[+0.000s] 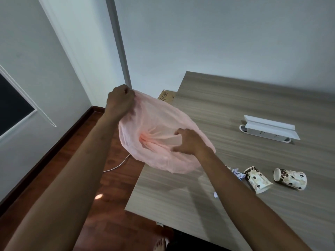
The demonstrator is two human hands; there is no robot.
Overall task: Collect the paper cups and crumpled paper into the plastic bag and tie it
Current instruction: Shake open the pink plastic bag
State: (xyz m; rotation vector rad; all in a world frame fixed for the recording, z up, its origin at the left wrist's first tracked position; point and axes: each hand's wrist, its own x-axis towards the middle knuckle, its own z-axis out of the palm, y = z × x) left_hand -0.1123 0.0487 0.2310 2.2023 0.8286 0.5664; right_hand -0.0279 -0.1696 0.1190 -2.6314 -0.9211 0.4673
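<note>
Plastic bag (pixel 159 131): pink, held open in the air over the table (pixel 235 98) edge; left hand (pixel 120 101) pinches its far rim, right hand (pixel 188 142) grips its near rim. Two paper cups (pixel 257 179) and crumpled paper (pixel 239 173) lie on their sides right of the bag, nearer the right hand's grip.

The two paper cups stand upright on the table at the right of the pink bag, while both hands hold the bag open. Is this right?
Not quite. The head view shows both paper cups, one and the other, lying on their sides on the table, not upright. The rest holds: they are right of the pink bag, which the left hand and right hand hold open.
</note>
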